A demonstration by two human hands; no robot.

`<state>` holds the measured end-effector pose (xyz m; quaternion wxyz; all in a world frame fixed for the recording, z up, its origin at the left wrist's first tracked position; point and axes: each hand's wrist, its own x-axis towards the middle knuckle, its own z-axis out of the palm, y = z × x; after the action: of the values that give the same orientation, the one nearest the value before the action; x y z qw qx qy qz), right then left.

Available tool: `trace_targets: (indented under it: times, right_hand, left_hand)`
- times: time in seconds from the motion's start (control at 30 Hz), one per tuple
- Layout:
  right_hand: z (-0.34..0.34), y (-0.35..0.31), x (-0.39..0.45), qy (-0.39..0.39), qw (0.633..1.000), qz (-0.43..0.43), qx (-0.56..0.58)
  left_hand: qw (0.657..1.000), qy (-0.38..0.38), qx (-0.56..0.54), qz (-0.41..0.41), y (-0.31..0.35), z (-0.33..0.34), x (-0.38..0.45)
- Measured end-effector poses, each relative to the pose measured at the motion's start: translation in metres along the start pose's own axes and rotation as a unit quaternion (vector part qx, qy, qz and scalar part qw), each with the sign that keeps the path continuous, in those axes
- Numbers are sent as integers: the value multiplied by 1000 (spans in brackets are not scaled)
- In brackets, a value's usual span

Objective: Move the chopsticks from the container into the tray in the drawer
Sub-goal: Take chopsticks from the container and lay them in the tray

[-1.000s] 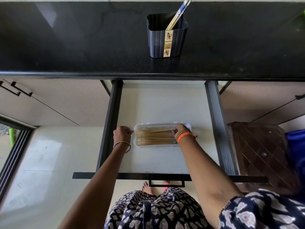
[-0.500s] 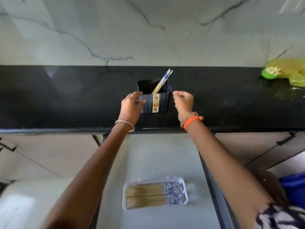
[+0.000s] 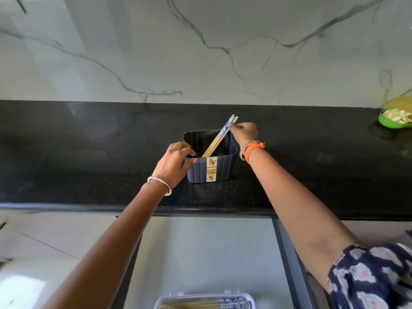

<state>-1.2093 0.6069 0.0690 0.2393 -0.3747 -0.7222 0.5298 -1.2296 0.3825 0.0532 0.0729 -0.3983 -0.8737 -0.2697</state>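
Observation:
A dark ribbed container (image 3: 220,170) stands on the black counter, with a pair of wooden chopsticks (image 3: 217,141) with blue-and-white tops leaning inside it. My right hand (image 3: 244,131) pinches the chopsticks near their patterned tops. My left hand (image 3: 174,163) grips the container's left rim and wall. Below, in the open drawer (image 3: 207,253), a clear plastic tray (image 3: 247,297) holding several chopsticks shows at the bottom edge.
The black counter (image 3: 89,163) runs across the view under a white marble backsplash. A green bowl (image 3: 394,119) with pale pieces and a yellow bag sit at the far right. The drawer's dark right rail (image 3: 287,259) runs under my right forearm.
Both hands left the tray in the drawer and rose to the counter. My left hand took hold of the container and my right hand reached over it and pinched the chopsticks.

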Motion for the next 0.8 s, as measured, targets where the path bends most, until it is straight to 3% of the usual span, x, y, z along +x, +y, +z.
trace_targets:
  times: [0.43,0.6,0.8]
  right_hand:
    - [-4,-4,7,-15,1000,-5,1]
    - [-31,-28,-10,29,998,-44,32]
    - [-92,-56,-64,124,972,-63,188]
  left_hand:
    - [1000,-14,6,-18,4,-1,-4]
    - [1000,-1,-16,-17,17,-16,-12]
    - [997,44,-60,-16,34,-35,-43]
